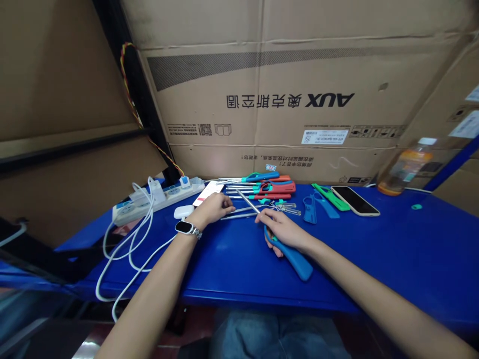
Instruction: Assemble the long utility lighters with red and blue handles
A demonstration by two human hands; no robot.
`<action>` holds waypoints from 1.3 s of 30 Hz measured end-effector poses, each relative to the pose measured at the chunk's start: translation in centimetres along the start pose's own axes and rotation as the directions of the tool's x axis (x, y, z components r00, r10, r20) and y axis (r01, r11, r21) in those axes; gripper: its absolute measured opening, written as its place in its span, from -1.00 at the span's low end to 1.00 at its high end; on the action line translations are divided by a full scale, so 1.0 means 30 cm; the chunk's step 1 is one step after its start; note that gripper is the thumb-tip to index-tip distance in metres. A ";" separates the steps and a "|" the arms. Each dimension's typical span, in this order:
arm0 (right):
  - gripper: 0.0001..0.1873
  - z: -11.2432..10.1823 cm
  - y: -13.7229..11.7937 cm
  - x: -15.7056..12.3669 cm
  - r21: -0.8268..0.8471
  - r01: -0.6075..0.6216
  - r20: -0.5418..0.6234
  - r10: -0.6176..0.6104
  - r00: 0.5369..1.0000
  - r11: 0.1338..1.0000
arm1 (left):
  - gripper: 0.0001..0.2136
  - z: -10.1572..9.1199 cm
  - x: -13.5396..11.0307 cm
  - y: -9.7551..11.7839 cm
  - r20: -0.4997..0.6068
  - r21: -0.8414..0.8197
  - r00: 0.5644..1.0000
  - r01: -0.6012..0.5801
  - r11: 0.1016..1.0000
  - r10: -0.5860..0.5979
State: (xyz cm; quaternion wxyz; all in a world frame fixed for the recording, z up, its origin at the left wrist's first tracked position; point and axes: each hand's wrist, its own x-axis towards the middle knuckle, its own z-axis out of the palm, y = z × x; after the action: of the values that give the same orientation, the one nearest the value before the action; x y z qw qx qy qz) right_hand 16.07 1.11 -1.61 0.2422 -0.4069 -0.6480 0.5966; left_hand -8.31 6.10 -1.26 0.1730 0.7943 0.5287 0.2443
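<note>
My right hand (281, 230) is closed round the blue handle of a long lighter (295, 259), whose metal tube points up and left over the blue table (374, 249). My left hand (215, 207), with a watch on its wrist, rests on the table with curled fingers touching thin metal tubes (239, 214). Just beyond both hands lies a stack of finished lighters (269, 185) in red, blue and teal. Loose blue and green handle shells (322, 202) lie to the right of the stack.
A phone (355, 200) lies right of the shells, and a drink bottle (406, 167) stands behind it. A power strip (157, 197) with white cables and a white earbud case (183, 212) sit at the left. A large cardboard box (292, 89) walls off the back.
</note>
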 end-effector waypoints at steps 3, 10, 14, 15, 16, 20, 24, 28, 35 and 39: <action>-0.70 0.003 0.008 0.000 0.024 -0.005 0.027 0.004 1.000 1.000 | -0.88 0.017 0.008 0.005 -0.015 0.043 1.000 0.008 0.999 -0.007; -0.88 -0.010 -0.005 -0.003 0.119 -0.032 -0.036 0.036 0.999 0.992 | -0.90 0.037 0.004 0.065 -0.129 -0.017 0.988 -0.084 0.996 0.081; -0.83 -0.026 -0.005 -0.006 0.170 0.039 -0.064 -0.028 0.998 0.985 | -0.77 0.051 0.016 0.117 -0.231 -0.553 0.973 -0.152 0.820 0.024; -0.79 -0.028 -0.004 -0.007 0.163 0.066 -0.063 -0.057 0.996 0.984 | -0.72 0.058 0.022 0.127 -0.247 -0.668 0.969 -0.157 0.727 -0.018; -0.75 -0.029 -0.002 -0.008 0.151 0.091 -0.061 -0.083 0.995 0.984 | -0.68 0.065 0.027 0.135 -0.254 -0.740 0.966 -0.157 0.653 -0.055; -0.68 -0.032 0.001 -0.016 0.060 0.160 -0.090 -0.155 0.984 0.985 | -0.63 0.091 0.040 0.149 -0.267 -0.844 0.955 -0.169 0.509 -0.126; -0.65 -0.032 -0.005 -0.028 -0.070 0.195 -0.117 -0.203 0.972 0.978 | -0.57 0.093 0.043 0.145 -0.277 -0.893 0.946 -0.189 0.409 -0.166; -0.65 -0.029 -0.013 -0.036 -0.170 0.219 -0.097 -0.237 0.967 0.961 | -0.59 0.082 0.042 0.141 -0.270 -0.907 0.946 -0.187 0.376 -0.180; -0.64 -0.033 -0.008 -0.036 -0.125 0.187 -0.053 -0.195 0.979 0.974 | -0.63 0.077 0.033 0.155 -0.256 -0.877 0.962 -0.189 0.442 -0.096; -0.64 -0.027 -0.021 -0.038 -0.220 0.252 -0.080 -0.275 0.958 0.942 | -0.64 0.063 0.023 0.174 -0.185 -0.916 0.978 -0.136 0.378 -0.095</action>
State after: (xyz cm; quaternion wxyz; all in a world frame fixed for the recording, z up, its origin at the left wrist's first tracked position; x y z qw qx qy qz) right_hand 17.19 0.66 -0.66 0.3114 -0.3714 -0.7410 0.4649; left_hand -3.06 4.71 0.10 0.5275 0.5389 0.3073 0.5804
